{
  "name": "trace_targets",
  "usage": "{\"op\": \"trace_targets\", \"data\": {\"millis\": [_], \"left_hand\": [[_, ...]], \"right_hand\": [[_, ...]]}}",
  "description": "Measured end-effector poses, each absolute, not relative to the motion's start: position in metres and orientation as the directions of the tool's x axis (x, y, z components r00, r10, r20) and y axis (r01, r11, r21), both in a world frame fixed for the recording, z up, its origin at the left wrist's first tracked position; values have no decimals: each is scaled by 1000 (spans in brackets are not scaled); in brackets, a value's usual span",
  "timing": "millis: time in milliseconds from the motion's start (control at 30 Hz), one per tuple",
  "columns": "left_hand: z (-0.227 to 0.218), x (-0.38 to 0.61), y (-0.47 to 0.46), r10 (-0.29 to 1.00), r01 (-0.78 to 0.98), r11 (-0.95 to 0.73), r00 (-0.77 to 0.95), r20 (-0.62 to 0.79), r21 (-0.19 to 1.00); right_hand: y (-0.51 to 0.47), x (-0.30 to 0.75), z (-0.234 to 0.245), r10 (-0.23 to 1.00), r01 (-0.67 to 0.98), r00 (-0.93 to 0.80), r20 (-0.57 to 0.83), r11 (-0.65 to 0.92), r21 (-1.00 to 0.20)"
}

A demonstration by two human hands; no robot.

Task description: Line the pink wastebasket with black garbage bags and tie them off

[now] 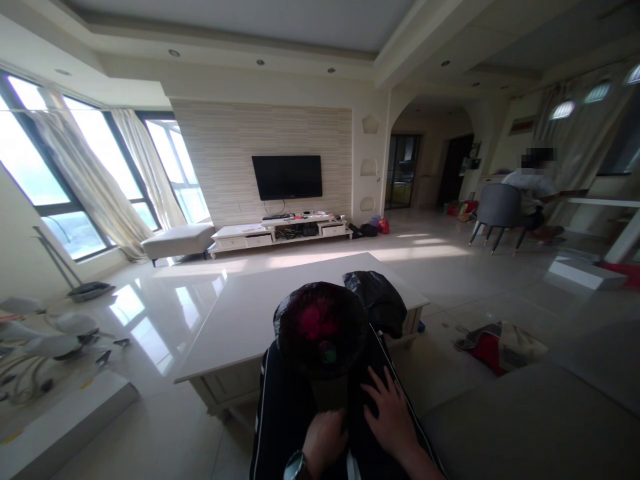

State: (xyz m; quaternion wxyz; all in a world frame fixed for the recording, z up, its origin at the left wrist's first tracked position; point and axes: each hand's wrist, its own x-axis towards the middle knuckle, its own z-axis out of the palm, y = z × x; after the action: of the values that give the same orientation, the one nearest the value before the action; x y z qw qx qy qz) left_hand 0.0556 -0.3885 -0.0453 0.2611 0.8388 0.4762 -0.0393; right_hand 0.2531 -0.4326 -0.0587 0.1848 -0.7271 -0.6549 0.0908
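My left hand [325,437], a watch [295,465] on its wrist, is closed over my lap between my thighs; its fingertips and anything in them are hidden. My right hand [390,413] lies with fingers spread on my right thigh, holding nothing. Beyond both hands, at my knees, stands a round bin lined with a black plastic bag [285,327]. Inside it I see a bright pink crumpled thing [313,322] and a small greenish round thing [328,352], both too dark to name. Another black plastic bag [377,300] rests on the coffee table [240,313] behind the bin.
A sofa seat [540,427] is at my right, with a red and beige cloth item [500,345] on the floor. Lamp parts [50,343] and a white box [70,420] lie left. A person [533,180] sits on a grey chair [500,207] at the back right.
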Motion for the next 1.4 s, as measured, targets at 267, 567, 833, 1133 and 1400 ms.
{"op": "trace_targets", "data": {"millis": [267,567,833,1133,1400], "left_hand": [[-55,55,-386,788,793,-450,569,-236,411],[-54,54,-386,786,804,-441,560,-262,398],[-52,55,-388,794,803,-435,555,-248,407],[-47,54,-388,786,789,-398,556,-271,468],[-57,54,-386,795,789,-424,560,-234,445]], "right_hand": [[-433,252,-56,987,917,131,98,-83,-390],[-433,252,-55,986,913,136,94,-88,-398],[-434,253,-57,987,914,128,100,-78,-398],[-433,253,-57,987,909,132,95,-82,-408],[-433,254,-58,986,911,126,109,-71,-407]]}}
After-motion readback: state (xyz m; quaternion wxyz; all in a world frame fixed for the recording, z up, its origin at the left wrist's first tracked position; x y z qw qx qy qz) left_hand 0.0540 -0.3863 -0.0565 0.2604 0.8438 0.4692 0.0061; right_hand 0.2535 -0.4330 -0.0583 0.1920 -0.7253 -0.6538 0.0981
